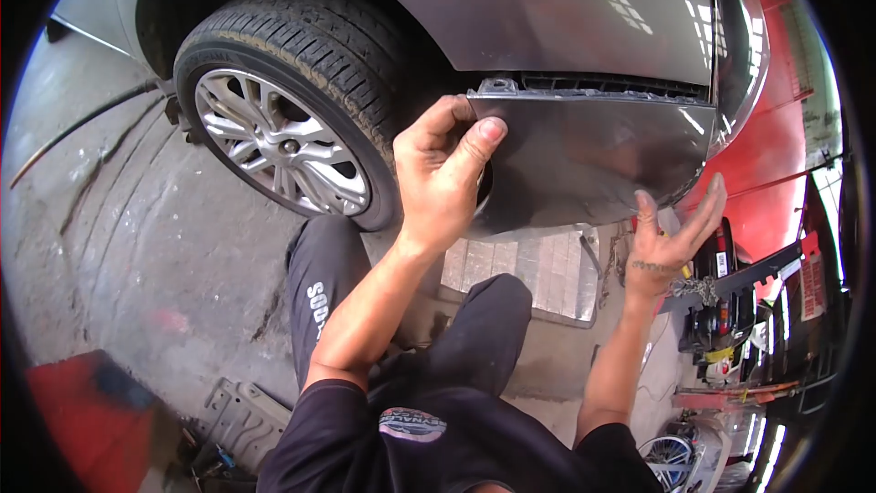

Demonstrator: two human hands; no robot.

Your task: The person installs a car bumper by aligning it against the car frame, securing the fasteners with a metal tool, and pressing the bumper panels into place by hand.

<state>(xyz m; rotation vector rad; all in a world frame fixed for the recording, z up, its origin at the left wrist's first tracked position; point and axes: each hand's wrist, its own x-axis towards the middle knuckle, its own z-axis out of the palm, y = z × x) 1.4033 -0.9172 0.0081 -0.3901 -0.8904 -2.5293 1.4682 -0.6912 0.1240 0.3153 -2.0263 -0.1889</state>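
While the left hand (pixel 447 169) pinches the top corner of one grey bumper (pixel 593 146) between thumb and fingers, the right hand (pixel 664 242) is open, fingers spread, by the bumper's lower edge; whether it touches cannot be told. The bumper sits just below the car's body panel (pixel 547 14), with a dark gap (pixel 630 87) between them. One wheel (pixel 290 144) stands at picture left, its tyre lettering too faint to read. Capitals "SOD" show on one trouser leg (pixel 321 329); one shirt badge (pixel 412 424) partly reads "REYNALD"
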